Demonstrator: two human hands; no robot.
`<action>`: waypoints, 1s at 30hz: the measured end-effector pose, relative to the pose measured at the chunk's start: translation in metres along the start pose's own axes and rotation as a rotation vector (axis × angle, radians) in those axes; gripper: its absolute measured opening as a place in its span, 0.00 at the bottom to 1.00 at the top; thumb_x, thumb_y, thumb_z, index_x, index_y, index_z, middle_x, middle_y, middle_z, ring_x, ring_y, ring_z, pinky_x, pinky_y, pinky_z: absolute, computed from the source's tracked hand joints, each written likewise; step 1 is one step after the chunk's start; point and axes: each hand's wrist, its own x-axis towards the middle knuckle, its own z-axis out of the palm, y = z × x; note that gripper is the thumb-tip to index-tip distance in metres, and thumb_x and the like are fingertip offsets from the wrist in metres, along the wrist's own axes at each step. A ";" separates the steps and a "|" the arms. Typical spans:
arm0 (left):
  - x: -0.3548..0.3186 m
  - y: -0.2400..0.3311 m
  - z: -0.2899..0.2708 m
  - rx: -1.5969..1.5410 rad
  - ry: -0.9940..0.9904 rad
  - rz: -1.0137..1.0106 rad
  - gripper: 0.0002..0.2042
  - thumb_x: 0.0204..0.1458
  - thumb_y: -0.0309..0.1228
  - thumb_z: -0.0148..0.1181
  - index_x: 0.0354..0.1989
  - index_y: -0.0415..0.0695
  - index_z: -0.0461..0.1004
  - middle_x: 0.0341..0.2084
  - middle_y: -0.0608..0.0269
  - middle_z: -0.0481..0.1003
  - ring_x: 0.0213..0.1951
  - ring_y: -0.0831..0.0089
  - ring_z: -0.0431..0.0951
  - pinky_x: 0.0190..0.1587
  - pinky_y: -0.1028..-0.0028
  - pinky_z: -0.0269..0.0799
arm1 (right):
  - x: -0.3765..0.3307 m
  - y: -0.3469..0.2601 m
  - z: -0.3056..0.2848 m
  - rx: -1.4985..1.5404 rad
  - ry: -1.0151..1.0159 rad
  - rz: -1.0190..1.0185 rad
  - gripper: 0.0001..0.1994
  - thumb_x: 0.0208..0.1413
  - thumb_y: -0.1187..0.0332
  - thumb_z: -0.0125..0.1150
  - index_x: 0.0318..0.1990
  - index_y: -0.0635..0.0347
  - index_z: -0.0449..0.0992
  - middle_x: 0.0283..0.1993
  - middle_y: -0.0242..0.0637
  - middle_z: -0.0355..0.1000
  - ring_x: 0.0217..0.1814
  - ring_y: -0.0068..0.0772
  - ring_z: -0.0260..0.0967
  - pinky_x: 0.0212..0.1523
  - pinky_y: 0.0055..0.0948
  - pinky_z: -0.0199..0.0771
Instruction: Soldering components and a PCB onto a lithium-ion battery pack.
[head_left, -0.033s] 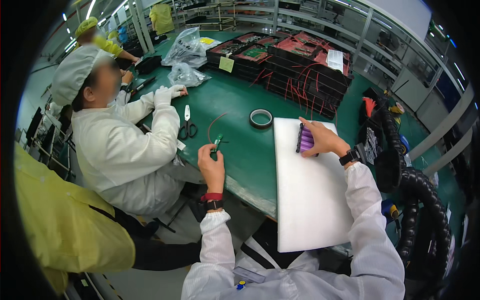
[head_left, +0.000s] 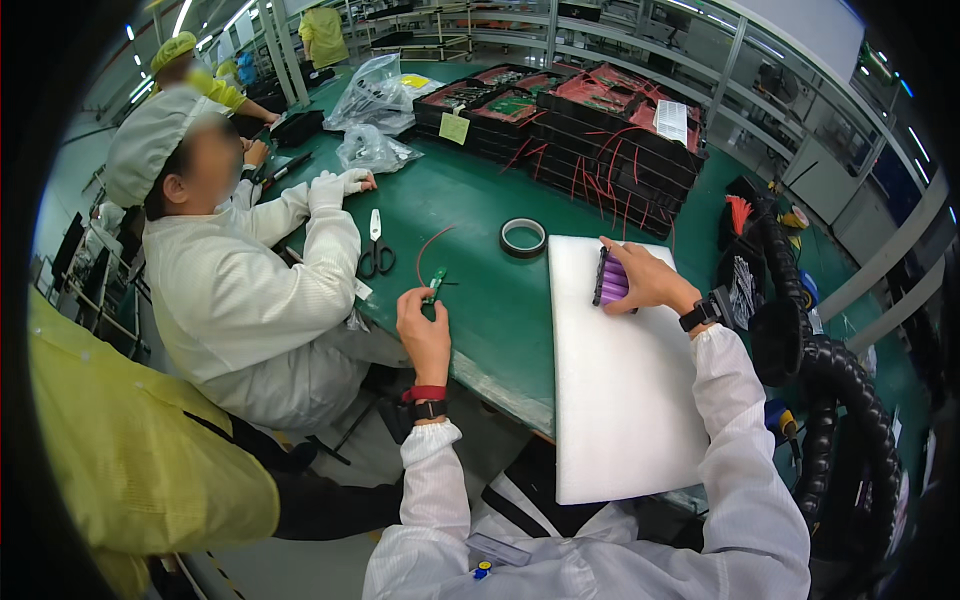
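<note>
My left hand point(head_left: 424, 325) pinches a small green circuit board point(head_left: 437, 280) over the near edge of the green table. A thin red wire point(head_left: 424, 250) curves up from the board, and a short dark wire sticks out to its right. My right hand point(head_left: 645, 279) is closed round a purple battery pack point(head_left: 610, 280) with a black end frame. That pack rests on the upper part of a white foam sheet point(head_left: 625, 400). Between my hands, beyond them, lies a roll of black tape point(head_left: 522, 238). Black-handled scissors point(head_left: 376, 255) lie left of the board.
Stacked black trays point(head_left: 610, 150) with red wires stand at the back, beside clear plastic bags point(head_left: 370, 100). A co-worker in white point(head_left: 250, 260) sits at the left; a yellow sleeve point(head_left: 130, 430) is nearer. Black ribbed hoses point(head_left: 850, 390) and small bins point(head_left: 740, 270) line the right.
</note>
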 end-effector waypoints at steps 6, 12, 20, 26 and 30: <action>0.000 0.001 -0.001 -0.015 0.005 -0.006 0.09 0.52 0.20 0.62 0.42 0.36 0.76 0.42 0.49 0.75 0.44 0.50 0.78 0.48 0.59 0.73 | 0.010 -0.027 -0.008 0.123 0.070 -0.028 0.61 0.35 0.54 0.79 0.77 0.60 0.48 0.58 0.54 0.64 0.59 0.54 0.66 0.63 0.38 0.66; -0.003 -0.010 0.001 0.080 0.050 0.082 0.06 0.53 0.21 0.61 0.38 0.36 0.75 0.40 0.48 0.75 0.44 0.47 0.76 0.49 0.57 0.72 | 0.057 -0.071 0.011 0.499 0.280 -0.298 0.61 0.36 0.56 0.80 0.78 0.57 0.46 0.59 0.49 0.62 0.61 0.47 0.62 0.66 0.33 0.60; 0.000 -0.006 -0.003 0.002 0.010 0.071 0.11 0.51 0.20 0.60 0.43 0.34 0.75 0.41 0.41 0.77 0.47 0.41 0.75 0.49 0.54 0.70 | 0.119 -0.110 0.062 0.444 0.149 -0.312 0.63 0.36 0.53 0.80 0.76 0.68 0.44 0.64 0.56 0.59 0.67 0.52 0.60 0.69 0.36 0.59; 0.000 0.004 0.001 -0.007 0.072 0.017 0.10 0.50 0.14 0.55 0.42 0.32 0.72 0.35 0.46 0.74 0.39 0.49 0.78 0.45 0.61 0.72 | 0.124 -0.110 0.085 0.583 0.302 -0.377 0.63 0.35 0.55 0.82 0.76 0.64 0.43 0.65 0.54 0.58 0.68 0.50 0.60 0.70 0.36 0.58; -0.005 -0.006 -0.004 0.045 0.035 -0.044 0.12 0.50 0.14 0.53 0.43 0.31 0.71 0.35 0.48 0.73 0.39 0.53 0.78 0.44 0.63 0.72 | 0.126 -0.115 0.089 0.771 0.318 -0.469 0.60 0.34 0.59 0.84 0.74 0.59 0.47 0.62 0.48 0.59 0.65 0.44 0.60 0.68 0.35 0.59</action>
